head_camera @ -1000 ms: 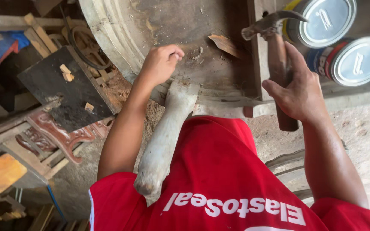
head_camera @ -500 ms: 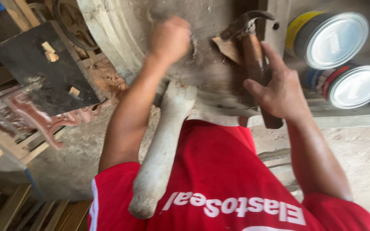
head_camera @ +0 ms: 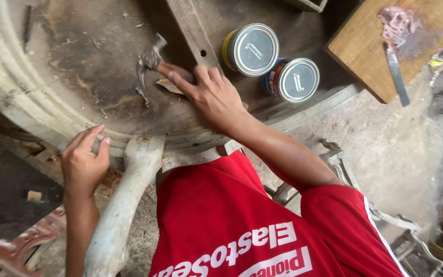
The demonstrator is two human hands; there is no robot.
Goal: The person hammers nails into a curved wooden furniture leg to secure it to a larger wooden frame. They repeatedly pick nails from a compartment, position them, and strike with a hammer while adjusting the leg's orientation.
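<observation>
My right hand (head_camera: 214, 97) is wrapping tight around the hammer (head_camera: 152, 59), its head sitting on the round tabletop (head_camera: 93, 46) near the middle. My left hand (head_camera: 83, 164) is hovering half open at the top's near edge, just beside the pale leg (head_camera: 124, 205). Two lidded cans (head_camera: 275, 64) are standing by the far-right rim, dirt floor (head_camera: 385, 149) opening beyond.
</observation>
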